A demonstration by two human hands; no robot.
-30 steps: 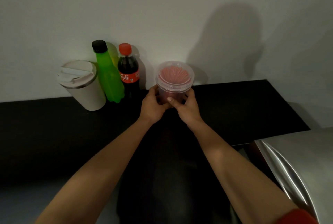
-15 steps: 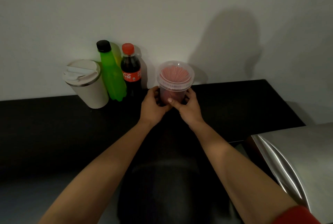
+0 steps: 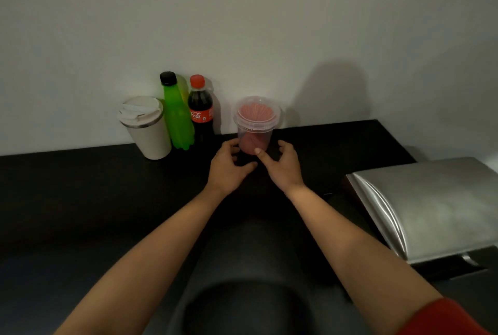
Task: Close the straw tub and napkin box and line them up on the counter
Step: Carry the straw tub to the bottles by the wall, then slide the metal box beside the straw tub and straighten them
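Note:
The straw tub [image 3: 255, 130] is clear plastic, filled with pink straws, and has its clear lid [image 3: 256, 111] on top. It stands upright on the black counter [image 3: 80, 186] near the wall, just right of the cola bottle. My left hand [image 3: 228, 166] and my right hand [image 3: 283, 167] flank its base with fingers spread; only my right thumb tip touches the front. The napkin box [image 3: 431, 205], with a curved silver top, lies at the right near the counter's edge.
Against the wall to the left stand a white lidded travel cup [image 3: 147, 127], a green bottle [image 3: 176, 116] and a cola bottle [image 3: 201, 111]. A dark rounded shape [image 3: 256, 294] fills the lower middle of the view, between my forearms.
Both hands were wrapped around the tub's lower half; now they have loosened and drawn back a little. The tub stays in place beside the cola bottle.

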